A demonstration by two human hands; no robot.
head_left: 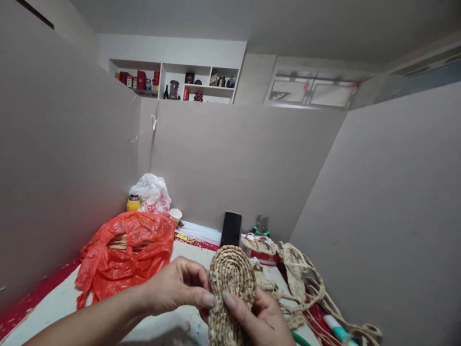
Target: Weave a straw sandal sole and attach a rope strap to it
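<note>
Left grip [180, 286], right grip [262, 315]: seemingly pinching.

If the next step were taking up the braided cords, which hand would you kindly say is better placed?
Probably the right hand: the braided cords lie on its side, while the left hand, also holding the woven piece, could steady it.

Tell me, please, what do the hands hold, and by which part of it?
A rounded braided piece: the left hand pinches its left edge; the right hand grips its right side, thumb on its face.
</note>
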